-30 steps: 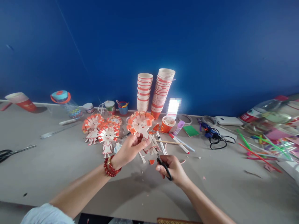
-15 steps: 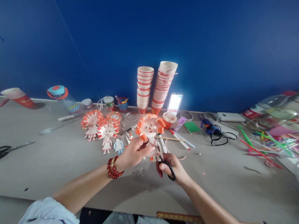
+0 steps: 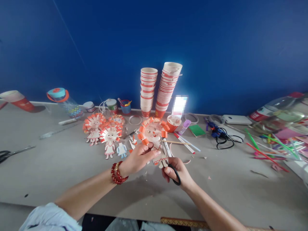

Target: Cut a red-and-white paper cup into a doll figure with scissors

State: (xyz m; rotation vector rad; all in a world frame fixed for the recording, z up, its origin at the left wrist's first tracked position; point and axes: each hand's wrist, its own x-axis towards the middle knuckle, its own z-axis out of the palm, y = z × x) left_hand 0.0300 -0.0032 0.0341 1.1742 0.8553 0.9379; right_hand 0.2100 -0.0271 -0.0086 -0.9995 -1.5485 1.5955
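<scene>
Between thumb and fingers, my left hand (image 3: 139, 158) grips a paper-cup doll (image 3: 154, 133) by its body. The doll has a round smiling face, curled orange strips around it, and a white dress with red trim. My right hand (image 3: 178, 171) is closed around the black handles of a pair of scissors (image 3: 173, 171). The blades point up along the right side of the doll's dress, close to its legs. Finished-looking paper dolls (image 3: 110, 136) with fringed orange heads lie to the left, beside a small blue-dress paper figure (image 3: 122, 149).
Two tall stacks of paper cups (image 3: 148, 93) stand by the blue wall. A cup of scraps (image 3: 173, 122), a purple glue stick (image 3: 184, 127) and markers (image 3: 185, 143) lie right of the doll. Further right are a blue glue gun (image 3: 214, 128) and plastic bottles (image 3: 271, 107). Other scissors (image 3: 19, 150) rest far left.
The doll has turned and tilted slightly in my left hand, with its feet showing more fully. The scissors stay along its right side, and both hands have barely moved.
</scene>
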